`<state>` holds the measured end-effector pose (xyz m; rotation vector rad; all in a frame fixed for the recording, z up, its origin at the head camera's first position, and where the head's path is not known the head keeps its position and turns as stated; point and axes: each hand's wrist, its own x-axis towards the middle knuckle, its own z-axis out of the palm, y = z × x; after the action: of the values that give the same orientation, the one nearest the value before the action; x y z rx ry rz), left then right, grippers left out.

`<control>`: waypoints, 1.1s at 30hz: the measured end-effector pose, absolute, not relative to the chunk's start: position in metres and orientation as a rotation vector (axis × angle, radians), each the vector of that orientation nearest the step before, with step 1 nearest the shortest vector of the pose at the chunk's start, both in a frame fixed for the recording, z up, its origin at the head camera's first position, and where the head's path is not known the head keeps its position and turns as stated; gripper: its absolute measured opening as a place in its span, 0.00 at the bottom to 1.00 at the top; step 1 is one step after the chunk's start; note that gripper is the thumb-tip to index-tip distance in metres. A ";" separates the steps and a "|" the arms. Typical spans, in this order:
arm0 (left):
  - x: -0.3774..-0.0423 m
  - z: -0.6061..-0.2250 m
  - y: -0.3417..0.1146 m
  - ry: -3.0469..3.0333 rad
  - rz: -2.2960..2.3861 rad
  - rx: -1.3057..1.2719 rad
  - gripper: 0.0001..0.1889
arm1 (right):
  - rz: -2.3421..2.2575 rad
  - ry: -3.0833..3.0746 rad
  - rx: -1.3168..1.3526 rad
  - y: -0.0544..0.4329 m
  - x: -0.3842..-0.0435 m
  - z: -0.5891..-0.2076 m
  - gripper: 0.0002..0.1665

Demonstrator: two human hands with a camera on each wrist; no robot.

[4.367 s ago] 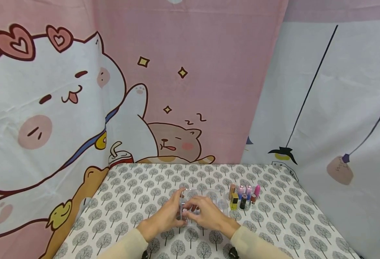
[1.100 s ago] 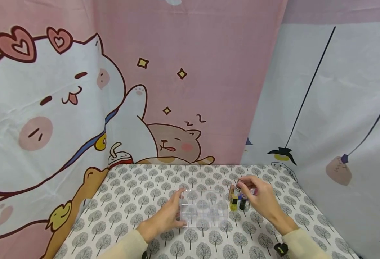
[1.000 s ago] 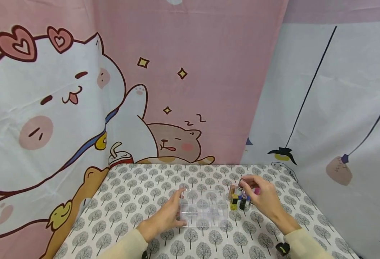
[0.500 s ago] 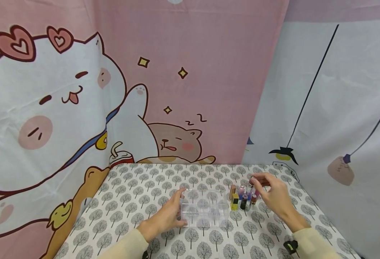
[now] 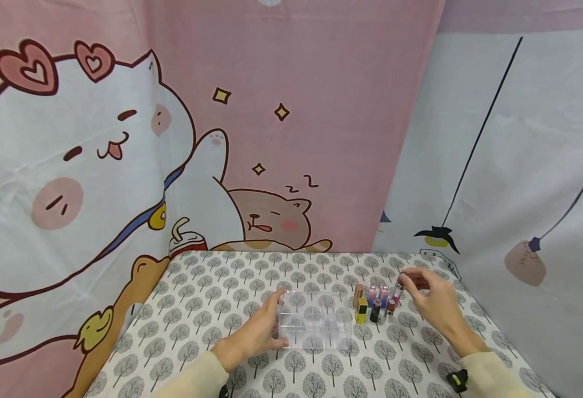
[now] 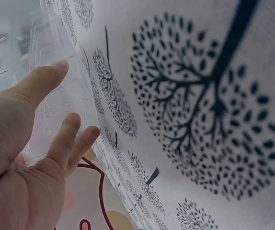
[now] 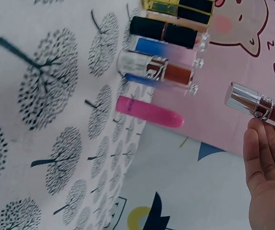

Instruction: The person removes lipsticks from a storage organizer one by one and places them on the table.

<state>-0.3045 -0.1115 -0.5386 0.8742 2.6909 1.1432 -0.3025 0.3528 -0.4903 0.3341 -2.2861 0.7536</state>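
A clear plastic organizer box (image 5: 316,320) with compartments lies on the table. My left hand (image 5: 256,331) holds its left side, thumb at the near corner and fingers at the far one; in the left wrist view the hand (image 6: 37,120) partly covers the box. To the right, my right hand (image 5: 437,304) pinches a lip gloss tube (image 7: 255,103) with a silver cap and reddish-brown body, raised above the table. Beside it stand a similar lip gloss (image 7: 156,68), a bright pink lipstick tube (image 7: 149,111), a black tube (image 7: 164,32) and a yellow-and-black one (image 5: 361,310).
Two blue-to-pink tubes (image 5: 383,296) and a brown-gold tube (image 5: 358,296) belong to the same cluster, right of the box. A tree-patterned cloth (image 5: 211,309) covers the table. Cartoon-printed curtains (image 5: 321,138) hang behind and at the sides.
Earlier my right hand was inside the box; it then went to the tube cluster and now has shifted farther right with the lip gloss. My left hand and the box stay in place.
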 end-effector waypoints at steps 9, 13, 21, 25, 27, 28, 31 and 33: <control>-0.304 -0.540 -0.112 2.698 1.143 0.869 0.70 | 0.732 -2.316 0.290 0.368 -0.305 -0.498 0.11; -0.304 -0.540 -0.112 2.702 1.143 0.869 0.70 | 0.729 -2.332 0.277 0.372 -0.305 -0.502 0.11; -0.304 -0.539 -0.113 2.701 1.142 0.869 0.70 | 0.700 -2.397 0.266 0.379 -0.308 -0.511 0.11; -0.304 -0.538 -0.113 2.703 1.139 0.865 0.71 | 0.691 -2.440 0.262 0.381 -0.308 -0.517 0.11; -0.304 -0.538 -0.113 2.703 1.137 0.860 0.71 | 0.689 -2.460 0.260 0.383 -0.308 -0.519 0.11; -0.304 -0.538 -0.113 2.703 1.135 0.861 0.71 | 0.689 -2.470 0.258 0.383 -0.308 -0.520 0.11; -0.303 -0.538 -0.113 2.705 1.135 0.862 0.71 | 0.694 -2.510 0.246 0.384 -0.308 -0.523 0.11; -0.303 -0.538 -0.113 2.706 1.134 0.864 0.71 | 0.697 -2.545 0.235 0.384 -0.308 -0.525 0.11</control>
<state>-0.3031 -0.1131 -0.5382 0.8640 2.7061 1.1342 -0.3077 0.3844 -0.5245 0.2347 -2.5454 0.6967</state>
